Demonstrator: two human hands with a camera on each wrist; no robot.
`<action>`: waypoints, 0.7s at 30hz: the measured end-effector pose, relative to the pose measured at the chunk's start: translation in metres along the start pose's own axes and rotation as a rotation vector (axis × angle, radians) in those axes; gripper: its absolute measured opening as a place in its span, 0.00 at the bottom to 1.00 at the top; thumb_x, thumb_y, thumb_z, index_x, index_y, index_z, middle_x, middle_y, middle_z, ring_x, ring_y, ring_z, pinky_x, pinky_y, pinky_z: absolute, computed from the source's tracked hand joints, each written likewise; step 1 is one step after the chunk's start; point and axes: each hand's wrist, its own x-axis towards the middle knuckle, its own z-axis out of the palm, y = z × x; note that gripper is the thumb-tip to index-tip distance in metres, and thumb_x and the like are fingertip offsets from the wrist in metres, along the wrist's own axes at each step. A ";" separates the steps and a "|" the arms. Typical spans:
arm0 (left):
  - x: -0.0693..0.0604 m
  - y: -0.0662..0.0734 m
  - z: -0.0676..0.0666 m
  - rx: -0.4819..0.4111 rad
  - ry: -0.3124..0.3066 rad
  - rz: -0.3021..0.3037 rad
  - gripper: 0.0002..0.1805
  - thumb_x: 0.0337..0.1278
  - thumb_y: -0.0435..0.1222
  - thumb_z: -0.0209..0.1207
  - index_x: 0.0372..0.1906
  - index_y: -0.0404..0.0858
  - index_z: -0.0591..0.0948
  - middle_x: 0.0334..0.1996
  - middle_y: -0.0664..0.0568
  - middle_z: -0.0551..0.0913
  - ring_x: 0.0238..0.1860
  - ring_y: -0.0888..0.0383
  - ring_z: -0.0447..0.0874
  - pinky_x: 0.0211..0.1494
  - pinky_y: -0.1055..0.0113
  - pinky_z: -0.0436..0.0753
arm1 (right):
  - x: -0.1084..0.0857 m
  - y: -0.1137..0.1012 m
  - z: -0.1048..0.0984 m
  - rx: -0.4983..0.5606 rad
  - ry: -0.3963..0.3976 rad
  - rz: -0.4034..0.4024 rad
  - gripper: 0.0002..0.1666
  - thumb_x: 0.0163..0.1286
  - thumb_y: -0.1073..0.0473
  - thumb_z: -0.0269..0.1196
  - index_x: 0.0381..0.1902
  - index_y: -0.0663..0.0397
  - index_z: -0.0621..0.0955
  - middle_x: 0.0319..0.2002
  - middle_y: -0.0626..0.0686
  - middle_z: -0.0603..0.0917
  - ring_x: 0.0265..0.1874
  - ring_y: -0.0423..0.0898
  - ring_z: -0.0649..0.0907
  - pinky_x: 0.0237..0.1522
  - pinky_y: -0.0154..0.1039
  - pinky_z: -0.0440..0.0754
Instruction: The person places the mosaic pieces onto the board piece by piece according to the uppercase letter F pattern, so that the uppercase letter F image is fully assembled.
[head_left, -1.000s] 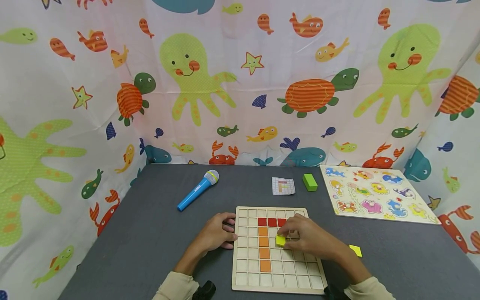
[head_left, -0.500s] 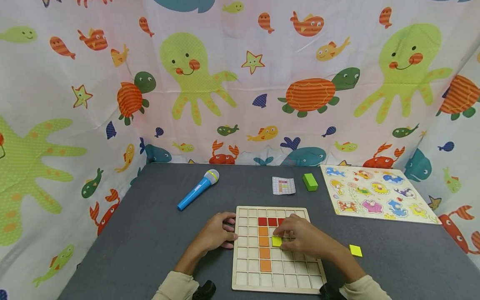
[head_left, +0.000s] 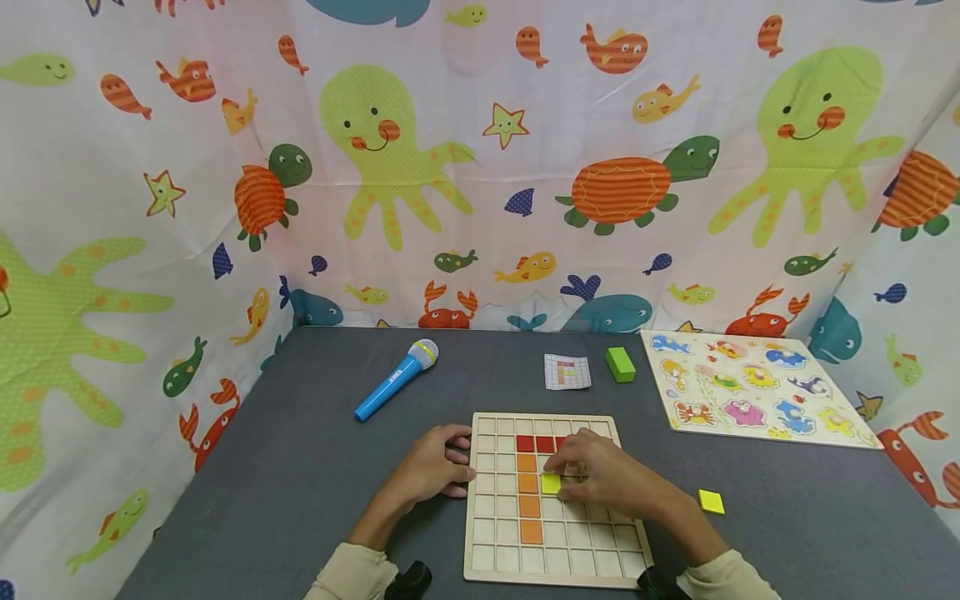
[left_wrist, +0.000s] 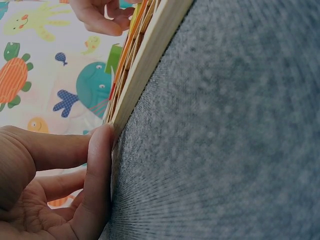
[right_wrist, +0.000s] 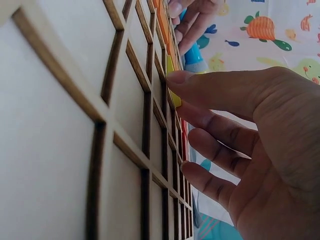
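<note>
A wooden grid board [head_left: 510, 567] lies on the dark table, with a row of red tiles [head_left: 545, 444] and a column of orange tiles [head_left: 530, 506] in its cells. My left hand [head_left: 435, 464] is at the board's left side, gripping its edge; in the left wrist view the thumb and fingers [left_wrist: 100, 170] meet at that edge. Between thumb and index finger, my right hand [head_left: 611, 475] pinches a yellow square tile [head_left: 551, 483] at the cell right of the orange column. From the right wrist, the tile [right_wrist: 172, 95] appears tilted against the grid, its other fingers loosely bent.
Another yellow tile [head_left: 711, 502] lies right of the board. Behind it are a pattern card [head_left: 567, 372] and a green block [head_left: 620, 365]. A blue toy microphone [head_left: 393, 383] lies back left, an animal puzzle board [head_left: 757, 392] back right. A printed sea-animal curtain [head_left: 480, 192] surrounds the table.
My right hand has moved slightly left with the yellow tile, bringing it next to the orange column and flatter over the cell. My left hand has stayed in place.
</note>
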 end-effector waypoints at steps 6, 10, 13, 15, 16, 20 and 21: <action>0.000 0.000 0.000 -0.002 0.002 0.002 0.37 0.57 0.23 0.72 0.72 0.31 0.74 0.57 0.42 0.77 0.49 0.51 0.82 0.33 0.60 0.93 | 0.000 -0.001 0.000 -0.002 0.005 -0.004 0.15 0.64 0.56 0.78 0.49 0.41 0.90 0.46 0.38 0.86 0.48 0.40 0.78 0.51 0.41 0.82; 0.000 0.000 0.000 -0.001 0.001 0.001 0.37 0.57 0.23 0.72 0.72 0.32 0.74 0.57 0.42 0.77 0.49 0.52 0.82 0.33 0.60 0.93 | 0.001 -0.001 0.000 -0.001 0.000 0.007 0.16 0.64 0.55 0.78 0.49 0.41 0.90 0.45 0.37 0.86 0.48 0.39 0.78 0.52 0.42 0.82; 0.000 0.001 0.000 -0.006 -0.004 0.004 0.37 0.57 0.22 0.72 0.72 0.32 0.74 0.57 0.42 0.77 0.50 0.51 0.82 0.33 0.60 0.93 | 0.001 -0.002 -0.001 0.009 -0.004 0.017 0.15 0.64 0.54 0.78 0.49 0.41 0.90 0.46 0.37 0.86 0.49 0.39 0.79 0.53 0.43 0.83; 0.000 0.001 -0.001 -0.012 -0.008 0.011 0.37 0.57 0.22 0.71 0.72 0.31 0.74 0.57 0.42 0.77 0.50 0.51 0.82 0.34 0.60 0.93 | 0.001 -0.003 -0.002 0.020 -0.009 0.027 0.15 0.64 0.54 0.78 0.49 0.41 0.90 0.46 0.37 0.87 0.49 0.40 0.79 0.54 0.43 0.83; -0.001 0.001 -0.001 -0.015 -0.009 0.013 0.37 0.57 0.21 0.71 0.72 0.31 0.74 0.57 0.42 0.77 0.50 0.51 0.82 0.34 0.60 0.93 | 0.000 -0.003 -0.003 0.027 -0.012 0.031 0.15 0.65 0.54 0.78 0.49 0.41 0.90 0.46 0.37 0.87 0.49 0.40 0.79 0.54 0.43 0.83; -0.001 0.002 -0.001 -0.018 -0.011 0.016 0.37 0.57 0.21 0.71 0.72 0.31 0.74 0.57 0.42 0.76 0.50 0.52 0.82 0.34 0.60 0.93 | -0.002 -0.005 -0.006 0.049 -0.020 0.048 0.14 0.66 0.53 0.77 0.49 0.41 0.90 0.46 0.38 0.87 0.49 0.41 0.80 0.54 0.45 0.83; -0.002 0.003 -0.001 -0.018 -0.010 0.013 0.37 0.57 0.21 0.71 0.72 0.31 0.74 0.57 0.42 0.76 0.50 0.52 0.82 0.34 0.60 0.93 | -0.003 -0.005 -0.008 0.054 -0.020 0.050 0.13 0.66 0.53 0.77 0.49 0.41 0.90 0.46 0.38 0.87 0.49 0.42 0.80 0.54 0.45 0.84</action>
